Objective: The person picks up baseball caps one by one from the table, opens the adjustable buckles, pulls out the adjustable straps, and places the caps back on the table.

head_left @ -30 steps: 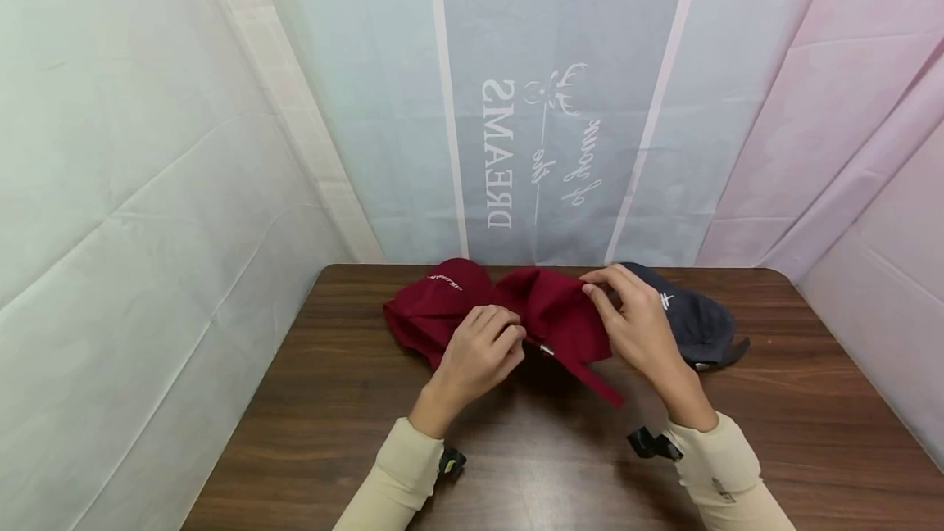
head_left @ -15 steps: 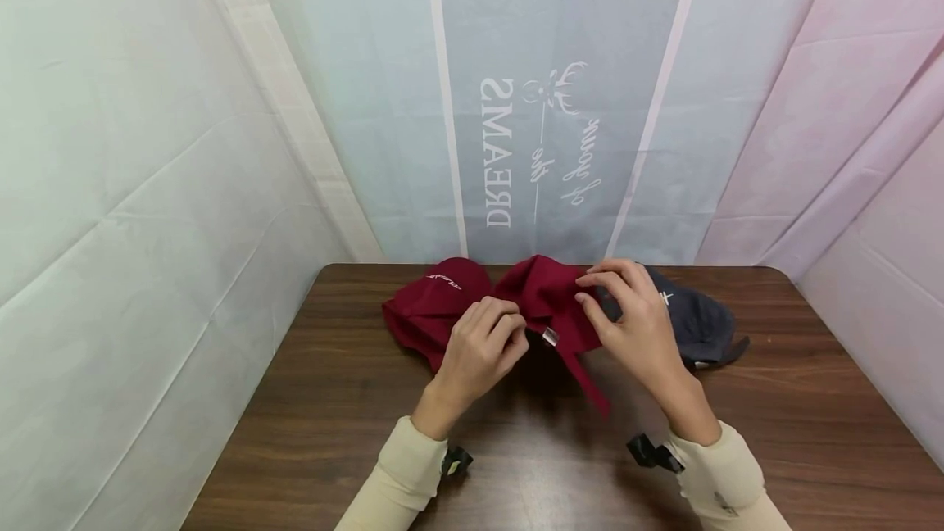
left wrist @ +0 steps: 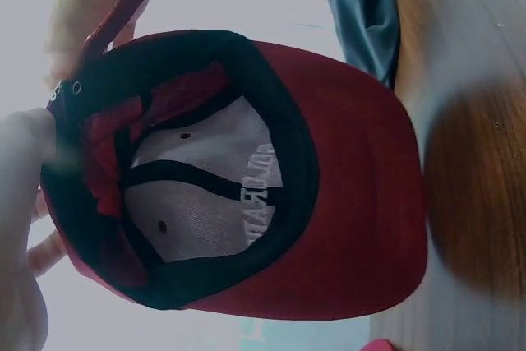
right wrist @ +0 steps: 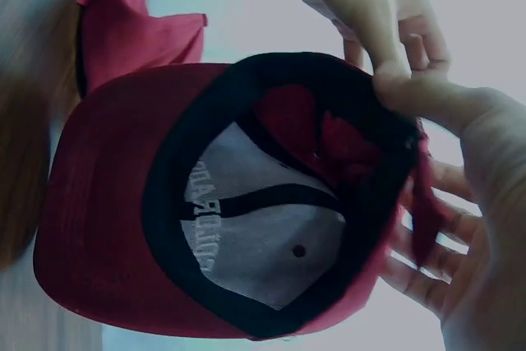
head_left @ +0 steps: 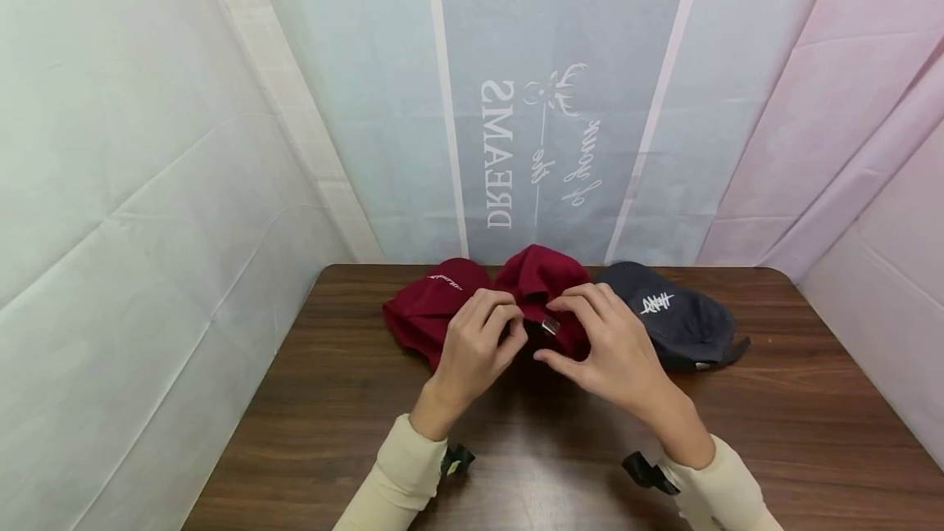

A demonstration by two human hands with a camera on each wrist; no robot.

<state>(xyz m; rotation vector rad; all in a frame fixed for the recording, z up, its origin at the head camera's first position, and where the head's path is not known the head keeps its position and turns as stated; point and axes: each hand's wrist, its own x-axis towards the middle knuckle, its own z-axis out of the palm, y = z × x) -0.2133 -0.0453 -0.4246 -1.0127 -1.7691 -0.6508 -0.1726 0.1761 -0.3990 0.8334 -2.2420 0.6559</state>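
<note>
A dark red baseball cap [head_left: 542,269] is held off the table, tilted so its lining shows in both wrist views. My left hand [head_left: 479,338] pinches its back rim, with the thumb on the dark sweatband [left wrist: 271,137]. The right hand [head_left: 612,342] curves around the back of the cap by the metal buckle [head_left: 550,324]. Its thumb and fingers are apart, with fingertips close to the buckle. A loose red strap [right wrist: 423,203] hangs between thumb and fingers in the right wrist view. Whether the right fingers touch the strap is hard to tell.
Another dark red cap [head_left: 442,301] with white lettering lies on the wooden table [head_left: 354,449] to the left. A dark navy cap [head_left: 674,318] with a white logo lies to the right. A printed curtain [head_left: 560,187] hangs behind the table's back edge.
My right hand has let go of the cap's side and moved left to the buckle, uncovering the navy cap's logo. The held cap has turned and risen slightly. The left hand keeps its grip.
</note>
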